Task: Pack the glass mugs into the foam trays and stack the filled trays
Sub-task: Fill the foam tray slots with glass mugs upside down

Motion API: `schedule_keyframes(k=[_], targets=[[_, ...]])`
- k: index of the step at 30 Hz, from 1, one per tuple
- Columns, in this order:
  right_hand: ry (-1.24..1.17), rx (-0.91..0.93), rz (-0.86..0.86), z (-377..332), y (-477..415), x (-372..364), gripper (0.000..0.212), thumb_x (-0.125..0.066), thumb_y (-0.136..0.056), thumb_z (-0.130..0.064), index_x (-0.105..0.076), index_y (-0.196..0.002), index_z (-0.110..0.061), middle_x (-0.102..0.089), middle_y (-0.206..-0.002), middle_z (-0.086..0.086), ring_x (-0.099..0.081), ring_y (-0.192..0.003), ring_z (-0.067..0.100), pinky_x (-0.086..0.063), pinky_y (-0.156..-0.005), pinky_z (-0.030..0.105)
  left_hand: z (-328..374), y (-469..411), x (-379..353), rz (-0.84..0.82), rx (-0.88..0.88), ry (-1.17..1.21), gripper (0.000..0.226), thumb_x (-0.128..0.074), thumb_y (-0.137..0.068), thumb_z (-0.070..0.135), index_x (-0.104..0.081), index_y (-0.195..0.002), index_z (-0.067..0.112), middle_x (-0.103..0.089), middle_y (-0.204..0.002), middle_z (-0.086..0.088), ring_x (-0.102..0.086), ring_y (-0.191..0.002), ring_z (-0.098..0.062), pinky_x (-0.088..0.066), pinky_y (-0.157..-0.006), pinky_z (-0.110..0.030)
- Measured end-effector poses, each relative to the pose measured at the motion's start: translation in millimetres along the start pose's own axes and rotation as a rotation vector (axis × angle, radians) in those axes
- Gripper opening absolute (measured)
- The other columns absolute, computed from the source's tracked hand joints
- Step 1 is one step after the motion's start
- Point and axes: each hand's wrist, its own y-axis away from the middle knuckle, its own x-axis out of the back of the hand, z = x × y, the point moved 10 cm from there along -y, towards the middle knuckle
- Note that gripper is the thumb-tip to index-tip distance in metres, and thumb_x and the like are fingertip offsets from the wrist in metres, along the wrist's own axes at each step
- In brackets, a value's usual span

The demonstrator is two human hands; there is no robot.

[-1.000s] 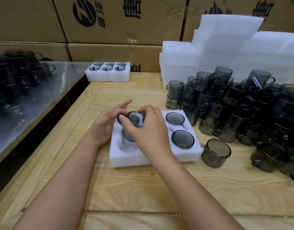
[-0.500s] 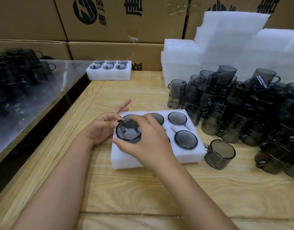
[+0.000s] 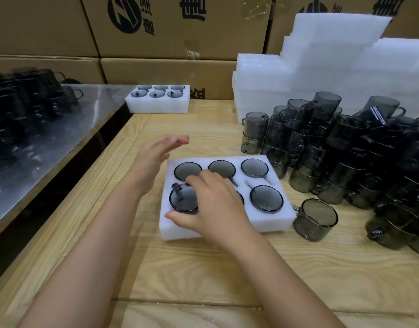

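head view: on the wooden table (image 3: 203, 268) the foam tray (image 3: 227, 229) lies just past the forearms. the right hand (image 3: 215, 207) sits over its near-left corner, curled round the near-left mug (image 3: 183, 201). the thumb lies along the mug's near rim and the fingertips (image 3: 192, 182) on its far rim, so the glass sits clamped between them in its pocket. whether it is fully seated i cannot tell. the near-middle pocket is hidden under that hand. four more mugs fill the near-right pocket and the far row. the left hand (image 3: 156, 157) hovers at the tray's left side, fingers straight and together, holding nothing. a loose mug (image 3: 316, 220) stands just beside the tray's right edge, with the mug pile (image 3: 345, 150) beyond. farther back sit a filled tray (image 3: 157, 100), stacked empty foam (image 3: 322, 67) and cardboard boxes (image 3: 168, 27).
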Motion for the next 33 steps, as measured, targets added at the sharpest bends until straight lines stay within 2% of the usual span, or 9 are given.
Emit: schedule_keyframes(k=[5,8,11,15,18,25,29,31,33], targets=[[0.086,-0.011,-0.086,2.9,0.7,-7.6,0.074,-0.041,-0.071,-0.078,-0.054,-0.114,-0.020,-0.046,-0.107,-0.006,-0.036,-0.101,0.018,-0.028,-0.088,0.032,20.7,7.4,-15.4,0.069,0.016,-0.228,0.035,-0.033,-0.102,0.034,-0.068,-0.096,0.031,-0.066,-0.104,0.023,-0.055,-0.103,0.009,-0.032,-0.082,-0.011],[-0.041,-0.068,-0.018,13.3,-2.3,5.2,0.065,-0.023,-0.086,-0.068,-0.054,-0.120,-0.022,-0.046,-0.120,-0.004,-0.030,-0.117,0.019,-0.020,-0.095,0.034,9.6,14.3,-32.9,0.037,0.086,-0.531,0.040,-0.023,-0.102,0.041,-0.057,-0.119,0.029,-0.056,-0.125,0.010,-0.048,-0.116,-0.009,-0.036,-0.093,-0.027],[0.161,-0.172,0.012,30.7,-7.0,6.7,0.054,-0.015,-0.099,-0.046,-0.026,-0.145,-0.021,-0.022,-0.152,-0.001,-0.007,-0.139,0.023,-0.001,-0.106,0.041,5.2,22.2,-31.7,0.087,0.113,-0.856,0.050,-0.020,-0.101,0.044,-0.037,-0.142,0.022,-0.040,-0.147,-0.002,-0.032,-0.137,-0.023,-0.022,-0.112,-0.046],[0.300,-0.237,-0.133,40.0,-7.0,-14.9,0.054,-0.012,-0.100,-0.038,-0.009,-0.150,-0.019,-0.007,-0.158,0.003,0.009,-0.144,0.027,0.021,-0.108,0.050,-1.4,29.8,-32.0,0.133,0.137,-1.251,0.051,-0.017,-0.100,0.045,-0.029,-0.145,0.025,-0.037,-0.149,-0.002,-0.023,-0.141,-0.023,-0.012,-0.113,-0.051],[0.340,-0.275,-0.176,42.6,-6.2,-16.3,0.052,-0.010,-0.100,-0.035,-0.008,-0.150,-0.019,-0.011,-0.157,0.007,0.003,-0.144,0.030,0.018,-0.107,0.056,-3.9,30.2,-35.6,0.124,0.174,-1.417,0.051,-0.016,-0.100,0.045,-0.027,-0.146,0.027,-0.037,-0.149,-0.007,-0.019,-0.143,-0.027,-0.009,-0.113,-0.054],[0.315,-0.289,-0.083,38.7,-0.4,-9.2,0.048,-0.018,-0.100,-0.029,-0.018,-0.146,-0.016,-0.018,-0.154,0.008,-0.007,-0.143,0.024,-0.002,-0.110,0.059,-2.4,28.3,-39.1,0.096,0.190,-1.519,0.057,-0.009,-0.098,0.050,-0.013,-0.150,0.030,-0.025,-0.156,-0.010,-0.008,-0.146,-0.026,0.001,-0.113,-0.054],[0.342,-0.303,0.102,46.5,19.1,22.8,0.053,-0.016,-0.097,-0.043,-0.033,-0.140,-0.017,-0.030,-0.150,0.004,-0.021,-0.139,0.020,-0.007,-0.112,0.051,13.4,32.5,-45.0,0.093,0.096,-1.529,0.056,-0.013,-0.099,0.048,-0.018,-0.150,0.025,-0.034,-0.150,-0.007,-0.022,-0.142,-0.025,-0.007,-0.114,-0.052],[0.336,-0.386,0.118,60.6,36.3,35.0,0.061,-0.007,-0.095,-0.050,-0.036,-0.140,-0.020,-0.032,-0.150,0.003,-0.023,-0.139,0.023,-0.008,-0.111,0.050,28.2,37.6,-51.9,0.115,0.012,-1.402,0.057,-0.013,-0.098,0.048,-0.023,-0.148,0.023,-0.042,-0.146,-0.004,-0.032,-0.137,-0.025,-0.015,-0.113,-0.049],[0.336,-0.420,0.080,69.8,46.1,36.8,0.071,0.007,-0.090,-0.051,-0.033,-0.141,-0.024,-0.032,-0.150,0.000,-0.024,-0.138,0.022,-0.015,-0.110,0.044,35.1,44.2,-71.4,0.013,-0.029,-1.141,0.060,-0.014,-0.095,0.052,-0.025,-0.148,0.025,-0.042,-0.146,-0.002,-0.034,-0.135,-0.023,-0.022,-0.111,-0.046]])
